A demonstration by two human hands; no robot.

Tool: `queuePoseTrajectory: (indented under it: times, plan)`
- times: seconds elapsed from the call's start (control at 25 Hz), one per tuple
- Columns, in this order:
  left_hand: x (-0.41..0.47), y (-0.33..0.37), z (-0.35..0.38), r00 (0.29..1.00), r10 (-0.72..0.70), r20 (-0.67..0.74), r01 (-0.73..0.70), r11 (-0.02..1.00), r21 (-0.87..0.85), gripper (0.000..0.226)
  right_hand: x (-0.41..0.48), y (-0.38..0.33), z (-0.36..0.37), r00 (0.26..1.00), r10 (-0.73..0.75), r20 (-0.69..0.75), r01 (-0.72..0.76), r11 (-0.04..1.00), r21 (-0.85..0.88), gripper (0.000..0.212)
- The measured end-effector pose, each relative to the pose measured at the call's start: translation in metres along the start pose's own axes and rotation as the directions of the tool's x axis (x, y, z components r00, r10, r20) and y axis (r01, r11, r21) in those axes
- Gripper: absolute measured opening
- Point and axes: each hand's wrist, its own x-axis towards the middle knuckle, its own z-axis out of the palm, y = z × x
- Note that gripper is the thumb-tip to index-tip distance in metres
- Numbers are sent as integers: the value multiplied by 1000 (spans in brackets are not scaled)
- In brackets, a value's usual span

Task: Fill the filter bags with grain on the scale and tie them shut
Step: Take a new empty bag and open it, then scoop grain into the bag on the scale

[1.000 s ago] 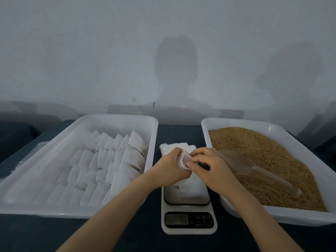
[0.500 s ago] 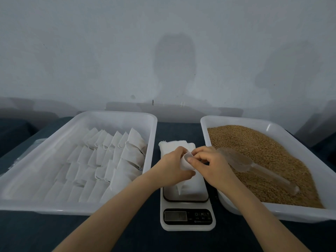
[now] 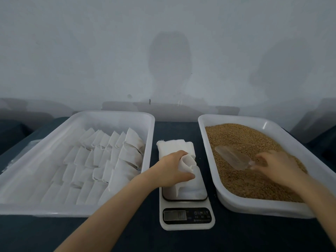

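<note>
left hand (image 3: 169, 170) grips open-mouthed filter bag (image 3: 188, 160) over scale (image 3: 189, 215), tabletop near edge, centre | right hand (image 3: 272, 164) at scoop (image 3: 232, 158) handle in grain (image 3: 236, 135), tabletop right; grasp unclear, blurred | risk: soft mouth collapses, grain spills onto scale, false weight

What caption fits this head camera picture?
Left hand holds a filter bag open over the scale; right hand reaches for the scoop in the grain.
</note>
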Motion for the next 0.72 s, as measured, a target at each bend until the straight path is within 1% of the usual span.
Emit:
queuePoseTrajectory:
  times: [0.04, 0.08, 0.16, 0.2, 0.24, 0.28, 0.32, 0.4, 0.44, 0.52, 0.6, 0.72]
  plan:
    - [0, 0, 0, 1000, 6, -3, -6, 1000, -5, 51, 3, 2, 4, 1000, -9, 22, 10, 999, -39, 46]
    - [0, 0, -1, 1000, 10, -7, -10, 1000, -10, 52, 5, 2, 8, 999, -34, 20, 35, 999, -28, 36]
    - [0, 0, -1, 1000, 15, -10, -15, 1000, -16, 53, 7, 3, 10, 997, -74, -14, 75, 993, 90, 20]
    - [0, -1, -2, 1000, 15, -11, -15, 1000, -20, 53, 7, 4, 8, 996, -73, -43, 79, 986, 146, 17]
    - [0, -1, -2, 1000, 15, -12, -15, 1000, -27, 53, 8, 8, 6, 995, -66, -79, 78, 984, 160, 14]
    - [0, -2, -2, 1000, 15, -13, -15, 999, -31, 51, 9, 12, 2, 990, -60, -128, 76, 990, 121, 14]
    - [0, -2, -1, 1000, 14, -12, -14, 999, -33, 50, 10, 17, -2, 982, -51, -183, 58, 998, 34, 22]
    - [0, -1, -1, 1000, 18, -7, -19, 999, -35, 49, 12, 25, -8, 957, -51, -287, -11, 977, -211, 42]
    - [1, -1, -2, 1000, 23, -6, -23, 999, -36, 49, 13, 25, -11, 946, -70, -318, -32, 952, -306, 46]
    - [1, -2, -2, 1000, 22, -6, -22, 999, -38, 50, 16, 19, -12, 943, -91, -320, -40, 924, -381, 46]
    - [1, -3, -1, 1000, 16, -3, -16, 999, -37, 53, 19, 9, -8, 949, -84, -304, -32, 933, -358, 43]
    - [2, -4, 0, 1000, 14, -4, -14, 999, -38, 56, 30, -4, 7, 966, -71, -249, 30, 986, -166, 33]
